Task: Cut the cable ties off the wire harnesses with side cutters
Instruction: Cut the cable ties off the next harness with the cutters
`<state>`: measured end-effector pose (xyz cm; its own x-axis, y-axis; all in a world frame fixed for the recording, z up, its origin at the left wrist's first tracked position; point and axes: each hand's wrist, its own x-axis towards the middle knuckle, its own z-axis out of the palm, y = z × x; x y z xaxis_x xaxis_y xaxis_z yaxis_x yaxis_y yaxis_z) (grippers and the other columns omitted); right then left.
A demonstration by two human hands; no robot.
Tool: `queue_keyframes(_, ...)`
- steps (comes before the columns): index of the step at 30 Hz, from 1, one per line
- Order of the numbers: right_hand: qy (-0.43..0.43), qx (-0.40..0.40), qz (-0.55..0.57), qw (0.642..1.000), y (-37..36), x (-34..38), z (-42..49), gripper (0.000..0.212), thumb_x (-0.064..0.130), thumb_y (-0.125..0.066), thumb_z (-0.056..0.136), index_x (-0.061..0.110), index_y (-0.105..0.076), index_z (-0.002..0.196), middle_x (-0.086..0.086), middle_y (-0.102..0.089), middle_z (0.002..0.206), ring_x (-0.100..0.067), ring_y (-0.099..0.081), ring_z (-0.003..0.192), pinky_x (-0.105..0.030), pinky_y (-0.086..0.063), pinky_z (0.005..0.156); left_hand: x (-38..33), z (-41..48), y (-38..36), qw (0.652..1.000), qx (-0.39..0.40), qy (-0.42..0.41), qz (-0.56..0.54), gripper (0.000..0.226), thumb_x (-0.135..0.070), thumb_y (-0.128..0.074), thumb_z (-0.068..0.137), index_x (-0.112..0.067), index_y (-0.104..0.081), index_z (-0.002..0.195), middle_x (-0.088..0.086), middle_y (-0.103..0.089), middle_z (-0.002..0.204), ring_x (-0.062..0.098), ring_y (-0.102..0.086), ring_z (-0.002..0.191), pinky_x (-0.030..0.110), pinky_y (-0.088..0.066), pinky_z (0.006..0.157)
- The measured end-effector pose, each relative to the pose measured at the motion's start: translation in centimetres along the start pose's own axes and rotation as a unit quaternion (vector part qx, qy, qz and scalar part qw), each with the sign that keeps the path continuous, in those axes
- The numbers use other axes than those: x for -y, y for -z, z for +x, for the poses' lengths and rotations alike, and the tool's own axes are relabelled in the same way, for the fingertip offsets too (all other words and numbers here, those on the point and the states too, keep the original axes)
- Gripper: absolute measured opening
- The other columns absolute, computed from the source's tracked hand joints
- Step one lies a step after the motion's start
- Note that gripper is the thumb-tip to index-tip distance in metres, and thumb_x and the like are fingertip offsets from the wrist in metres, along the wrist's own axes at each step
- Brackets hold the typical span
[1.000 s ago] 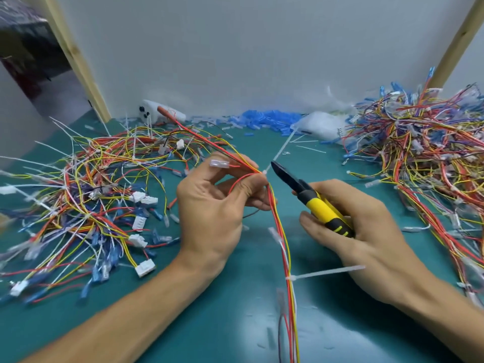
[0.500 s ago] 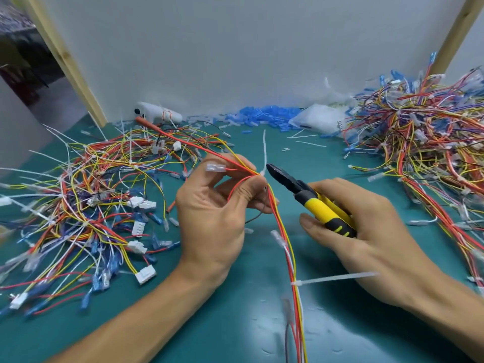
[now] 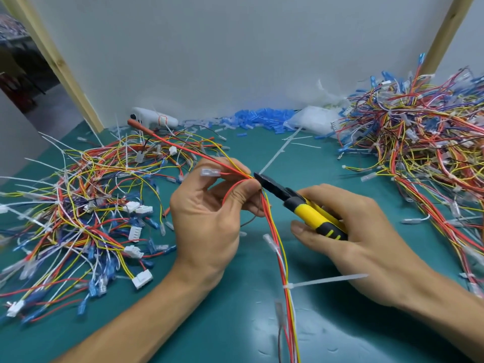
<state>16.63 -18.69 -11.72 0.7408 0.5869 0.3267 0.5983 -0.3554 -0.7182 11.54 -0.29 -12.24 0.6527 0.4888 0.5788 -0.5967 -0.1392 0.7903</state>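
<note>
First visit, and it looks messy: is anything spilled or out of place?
Small blue sleeves lie scattered along the back wall beside a white bag, as if spilled. Loose cable ties litter the green mat.

My left grip (image 3: pixel 207 218) pinches a red-and-yellow wire harness (image 3: pixel 273 231) above the green tabletop (image 3: pixel 327 163). My right grip (image 3: pixel 364 244) holds the yellow side cutters (image 3: pixel 309 213), their tips at a white cable tie (image 3: pixel 275 155) just beside the left grip. A second cable tie (image 3: pixel 327 281) sits lower on the harness.

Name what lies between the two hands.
Head view: the harness wires hang between left hand and right hand; the side cutters reach across to them.
</note>
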Motion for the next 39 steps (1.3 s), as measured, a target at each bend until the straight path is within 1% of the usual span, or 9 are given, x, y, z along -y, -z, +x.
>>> queue_keyframes(9,-0.003,0.03,0.084,0.996,0.4,0.1,-0.2,0.028,0.037,-0.068,0.087,0.013,-0.07,0.101,-0.004,-0.049,0.071,-0.025,-0.041,0.063,-0.023,-0.03,0.055,0.1,0.1,0.2,1.0,0.017,-0.006,0.019,0.026,-0.002,-0.077,0.085,-0.015,-0.06,0.099,-0.007,-0.066,0.09,0.015,-0.064,0.071,0.028,-0.054,0.055)
queue_keyframes(12,-0.03,0.057,0.145,0.987,0.4,0.0,-0.2,0.024,0.034,-0.068,0.086,0.012,-0.071,0.097,0.014,-0.047,0.062,-0.006,-0.038,0.056,-0.009,-0.032,0.054,0.2,0.3,0.6,0.997,-0.017,-0.004,0.08,0.048,-0.012,-0.085,0.078,-0.019,-0.052,0.113,0.001,-0.059,0.107,0.018,-0.06,0.088,0.035,-0.051,0.075)
queue_keyframes(17,-0.047,0.056,0.143,0.987,0.4,-0.1,0.0,0.027,0.037,-0.066,0.086,0.013,-0.07,0.097,0.015,-0.045,0.06,-0.005,-0.037,0.056,-0.011,-0.032,0.053,-0.3,0.8,1.5,0.938,-0.078,-0.089,0.327,0.1,-0.042,-0.096,0.071,-0.008,-0.038,0.145,0.014,-0.043,0.136,0.025,-0.051,0.12,0.042,-0.047,0.098)
queue_keyframes(21,-0.049,0.049,0.156,0.985,0.6,0.2,0.0,0.026,0.035,-0.067,0.086,0.011,-0.071,0.096,0.018,-0.045,0.059,-0.004,-0.037,0.054,-0.009,-0.03,0.052,-1.1,0.9,1.6,0.887,0.032,-0.184,0.422,0.063,-0.045,-0.076,0.09,-0.016,-0.061,0.144,0.018,-0.037,0.15,0.031,-0.037,0.145,0.054,-0.032,0.117)
queue_keyframes(27,-0.043,0.045,0.147,0.987,0.5,0.3,-0.2,0.023,0.035,-0.068,0.086,0.013,-0.07,0.094,0.016,-0.046,0.06,-0.004,-0.035,0.055,-0.01,-0.029,0.051,-1.6,1.1,1.5,0.872,0.133,-0.12,0.456,0.048,-0.062,-0.062,0.087,-0.028,-0.076,0.117,0.004,-0.029,0.169,0.024,-0.015,0.161,0.049,-0.013,0.127)
queue_keyframes(29,-0.052,0.048,0.153,0.986,0.5,0.2,-0.2,0.022,0.034,-0.068,0.086,0.014,-0.07,0.093,0.014,-0.048,0.062,-0.004,-0.037,0.055,-0.01,-0.031,0.052,-1.4,1.2,1.6,0.874,0.154,-0.112,0.447,0.038,-0.055,-0.063,0.086,-0.025,-0.076,0.104,-0.003,-0.048,0.159,0.018,-0.029,0.156,0.05,-0.018,0.126)
queue_keyframes(31,-0.051,0.041,0.143,0.988,0.6,0.2,-0.2,0.021,0.035,-0.07,0.084,0.016,-0.071,0.093,0.012,-0.052,0.065,-0.004,-0.04,0.059,-0.012,-0.032,0.055,-1.1,1.2,1.6,0.895,0.153,-0.103,0.406,0.026,-0.044,-0.069,0.087,-0.02,-0.074,0.094,-0.01,-0.072,0.124,0.011,-0.06,0.127,0.049,-0.037,0.113)
queue_keyframes(34,-0.049,0.031,0.131,0.99,0.7,0.2,-0.2,0.02,0.038,-0.07,0.083,0.02,-0.071,0.093,0.011,-0.056,0.069,-0.007,-0.041,0.063,-0.013,-0.033,0.057,-1.0,0.9,1.4,0.921,0.128,-0.077,0.359,0.013,-0.03,-0.075,0.087,-0.019,-0.071,0.083,-0.014,-0.071,0.076,0.006,-0.062,0.072,0.029,-0.047,0.076)
queue_keyframes(39,-0.042,0.023,0.14,0.989,0.7,0.2,-0.3,0.022,0.039,-0.068,0.085,0.02,-0.071,0.096,0.011,-0.05,0.067,-0.01,-0.037,0.062,-0.015,-0.032,0.053,-0.3,0.3,1.1,0.941,0.126,-0.036,0.311,0.01,-0.022,-0.071,0.092,-0.012,-0.073,0.091,0.0,-0.065,0.056,0.026,-0.066,0.05,0.036,-0.054,0.055)
